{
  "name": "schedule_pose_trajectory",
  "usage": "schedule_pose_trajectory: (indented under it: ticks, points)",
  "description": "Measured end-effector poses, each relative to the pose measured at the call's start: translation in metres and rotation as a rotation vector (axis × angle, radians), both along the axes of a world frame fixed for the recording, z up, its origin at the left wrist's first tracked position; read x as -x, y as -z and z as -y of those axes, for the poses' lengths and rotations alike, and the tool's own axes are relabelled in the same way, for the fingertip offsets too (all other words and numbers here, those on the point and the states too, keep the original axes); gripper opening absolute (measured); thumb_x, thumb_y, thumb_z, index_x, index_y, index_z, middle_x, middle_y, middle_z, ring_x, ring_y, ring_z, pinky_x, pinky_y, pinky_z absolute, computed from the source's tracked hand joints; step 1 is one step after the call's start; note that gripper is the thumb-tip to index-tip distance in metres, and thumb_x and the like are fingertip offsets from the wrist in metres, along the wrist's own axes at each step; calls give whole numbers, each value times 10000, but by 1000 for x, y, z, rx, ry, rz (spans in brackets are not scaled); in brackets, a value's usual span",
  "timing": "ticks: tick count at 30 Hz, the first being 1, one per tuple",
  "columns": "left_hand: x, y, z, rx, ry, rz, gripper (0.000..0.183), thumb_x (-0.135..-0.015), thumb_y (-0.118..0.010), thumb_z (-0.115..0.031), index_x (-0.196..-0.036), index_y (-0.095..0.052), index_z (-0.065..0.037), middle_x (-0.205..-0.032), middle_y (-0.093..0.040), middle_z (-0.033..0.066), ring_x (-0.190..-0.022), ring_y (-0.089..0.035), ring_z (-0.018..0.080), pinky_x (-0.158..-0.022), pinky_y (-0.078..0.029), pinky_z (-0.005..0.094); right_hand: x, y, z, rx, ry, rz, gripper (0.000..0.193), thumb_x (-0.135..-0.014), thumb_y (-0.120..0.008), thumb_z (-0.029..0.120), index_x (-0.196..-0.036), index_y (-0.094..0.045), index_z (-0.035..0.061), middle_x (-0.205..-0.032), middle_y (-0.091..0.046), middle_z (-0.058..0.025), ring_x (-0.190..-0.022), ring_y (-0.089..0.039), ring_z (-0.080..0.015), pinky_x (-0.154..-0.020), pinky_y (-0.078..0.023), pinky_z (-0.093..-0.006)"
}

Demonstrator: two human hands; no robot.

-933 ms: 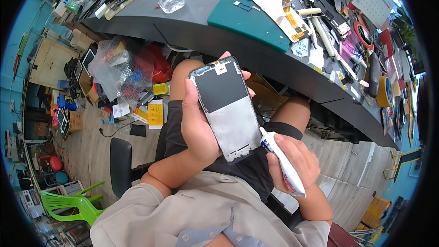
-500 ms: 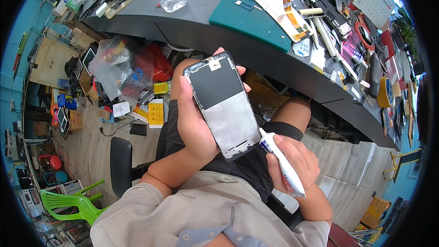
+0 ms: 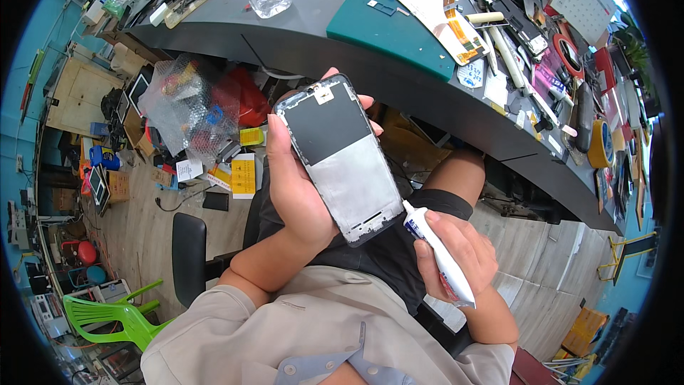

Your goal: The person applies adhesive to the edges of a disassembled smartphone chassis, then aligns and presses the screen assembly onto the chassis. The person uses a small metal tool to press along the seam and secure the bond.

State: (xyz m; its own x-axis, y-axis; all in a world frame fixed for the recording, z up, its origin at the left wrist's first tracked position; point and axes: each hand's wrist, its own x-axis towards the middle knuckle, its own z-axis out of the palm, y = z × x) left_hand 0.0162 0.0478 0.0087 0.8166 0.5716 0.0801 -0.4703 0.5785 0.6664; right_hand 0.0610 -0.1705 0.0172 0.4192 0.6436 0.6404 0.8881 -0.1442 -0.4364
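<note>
Downward fisheye view, head-worn

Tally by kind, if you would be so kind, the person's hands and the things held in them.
Hands: 2, the left hand and the right hand
Phone parts: 1, the phone part in the left hand
Tubes: 1, the white tube in the right hand
Total: 4
</note>
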Motion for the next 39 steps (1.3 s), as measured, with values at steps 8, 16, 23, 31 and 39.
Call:
schedule_pose_trajectory:
  ticks: [8, 16, 23, 31, 39]
  points:
    - [1, -3, -3, 3, -24, 27, 802, -1145, -232, -620, -1619, -410, 3, -1331, -679, 215, -1025, -711, 275, -903, -588, 394, 0, -1, -1, 9, -6, -5, 486, -785, -882, 14, -1231, -700, -56, -1021, -791, -179, -747, -772, -236, -615, -598, -285]
    - [1, -2, -3, 6, -54, 71, 815, -1142, -231, -635, -1619, -413, 0, -1327, -672, 214, -1044, -704, 280, -914, -599, 432, 1, -1, -1, 11, -7, -13, 486, -787, -877, 8, -1235, -698, -56, -1018, -791, -181, -751, -776, -246, -628, -608, -291]
    - [5, -1, -5, 5, -41, 125, 887, -1112, -261, -709, -1668, -336, -22, -1399, -631, 233, -1088, -699, 292, -946, -588, 449, 1, -3, 0, 14, -13, -21, 476, -791, -877, 8, -1228, -697, -54, -1020, -791, -184, -769, -785, -253, -638, -615, -297]
    - [10, 0, -1, -40, -81, 154, 961, -1079, -277, -771, -1700, -262, -37, -1427, -597, 232, -1121, -675, 296, -967, -575, 463, 1, -3, 0, 14, -10, -26, 461, -795, -873, 4, -1215, -696, -62, -1013, -788, -187, -780, -790, -256, -647, -622, -302]
    - [18, 2, 6, -96, -155, 265, 1094, -1018, -258, -870, -1724, -196, -37, -1440, -582, 231, -1132, -668, 312, -980, -573, 487, 4, -2, 0, -6, 9, -49, 432, -802, -829, -15, -1211, -700, -63, -988, -785, -197, -768, -777, -277, -648, -600, -312]
